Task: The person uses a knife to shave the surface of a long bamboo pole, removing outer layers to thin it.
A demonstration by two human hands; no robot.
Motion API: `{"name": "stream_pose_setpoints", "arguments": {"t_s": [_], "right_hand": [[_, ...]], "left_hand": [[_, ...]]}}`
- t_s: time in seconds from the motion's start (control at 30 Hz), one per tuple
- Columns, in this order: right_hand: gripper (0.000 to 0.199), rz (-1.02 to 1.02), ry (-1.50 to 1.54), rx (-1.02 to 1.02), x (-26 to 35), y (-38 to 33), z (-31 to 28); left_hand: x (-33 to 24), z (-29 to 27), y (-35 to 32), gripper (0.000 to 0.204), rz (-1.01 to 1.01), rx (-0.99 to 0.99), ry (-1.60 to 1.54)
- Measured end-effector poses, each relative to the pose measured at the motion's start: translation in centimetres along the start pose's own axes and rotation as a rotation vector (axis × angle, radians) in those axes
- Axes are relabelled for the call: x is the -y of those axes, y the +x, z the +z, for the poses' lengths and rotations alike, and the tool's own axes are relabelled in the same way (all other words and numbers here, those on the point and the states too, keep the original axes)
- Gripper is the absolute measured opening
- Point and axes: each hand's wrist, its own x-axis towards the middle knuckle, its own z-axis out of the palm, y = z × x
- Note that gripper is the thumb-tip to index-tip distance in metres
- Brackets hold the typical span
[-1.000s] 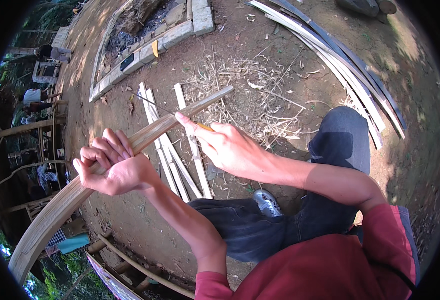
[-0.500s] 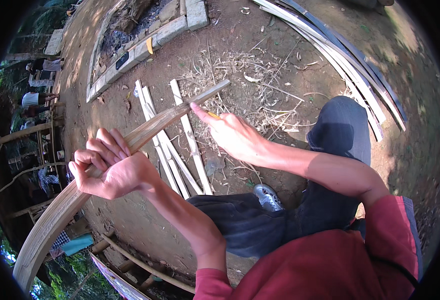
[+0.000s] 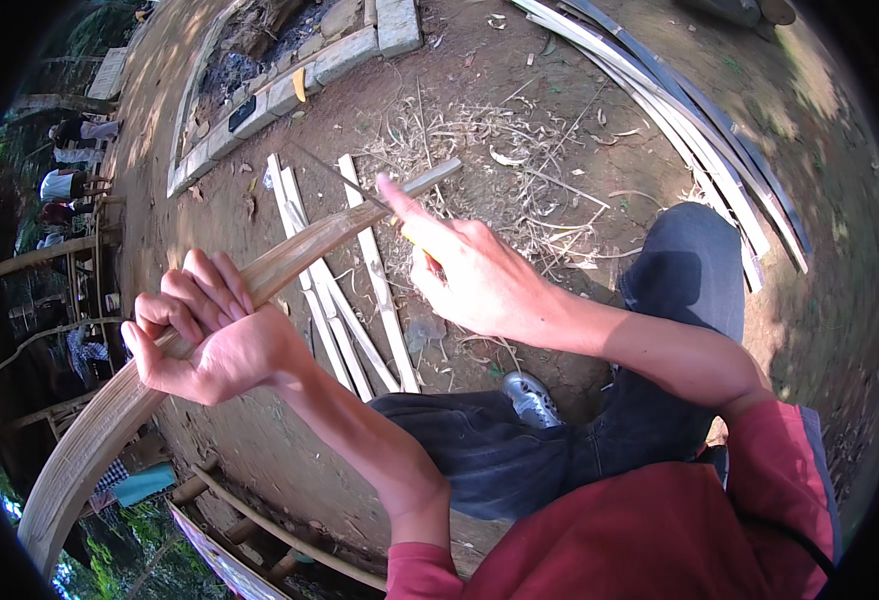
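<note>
A long, pale wooden strip (image 3: 305,253) slants from the lower left up toward the middle, its narrower end over the ground. My left hand (image 3: 230,345), palm up, has its fingers curled around the strip at mid-length. In my right hand (image 3: 480,280) is a knife (image 3: 338,173) with a thin dark blade and a yellow handle, mostly covered by the fingers. The blade crosses the strip near its narrow end, with my index finger stretched along toward it. Whether the edge touches the wood is hard to tell.
Several pale strips (image 3: 378,265) lie on the ground beyond my left forearm. Shavings (image 3: 520,165) are scattered ahead. Long strips (image 3: 680,110) lie at far right, a brick-edged fire pit (image 3: 345,58) at far left. My bent knee (image 3: 690,255) is below my right side.
The knife blade has swung into view, pointing up and left across the strip. My right hand has turned and shifted slightly nearer. The left hand keeps its hold, almost unmoved.
</note>
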Motion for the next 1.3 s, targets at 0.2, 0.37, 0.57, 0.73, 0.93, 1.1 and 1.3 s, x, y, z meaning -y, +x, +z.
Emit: {"name": "stream_pose_setpoints", "arguments": {"t_s": [0.2, 0.37, 0.57, 0.73, 0.93, 1.1, 1.3], "right_hand": [[0.034, 0.010, -0.187, -0.020, -1.9, -0.1, 0.2], [0.038, -0.070, -0.388, -0.101, -2.6, -1.0, 1.5], [0.038, -0.090, -0.103, -0.098, 0.0, -0.3, 0.1], [0.035, -0.042, -0.324, -0.045, -3.5, -0.6, 1.5], [0.024, -0.135, -0.242, -0.153, -0.1, -0.7, 0.8], [0.023, 0.159, -0.335, 0.041, -2.8, 0.1, 1.1], [0.024, -0.023, -0.388, -0.088, -2.6, -0.4, 1.4]], "left_hand": [[0.2, 0.0, 0.3, 0.035, 0.031, 0.018, 0.015], [0.2, 0.7, -0.4, 0.035, 0.009, -0.018, -0.003], [0.3, -0.8, 0.5, 0.033, -0.005, 0.074, -0.006], [0.0, -0.2, -0.5, 0.033, -0.011, 0.122, -0.044], [0.2, -0.1, -0.3, 0.033, -0.037, 0.139, -0.089], [0.5, -0.9, -0.1, 0.033, -0.031, 0.266, -0.146], [-0.1, 1.7, -1.4, 0.032, -0.076, -0.080, -0.143]]}}
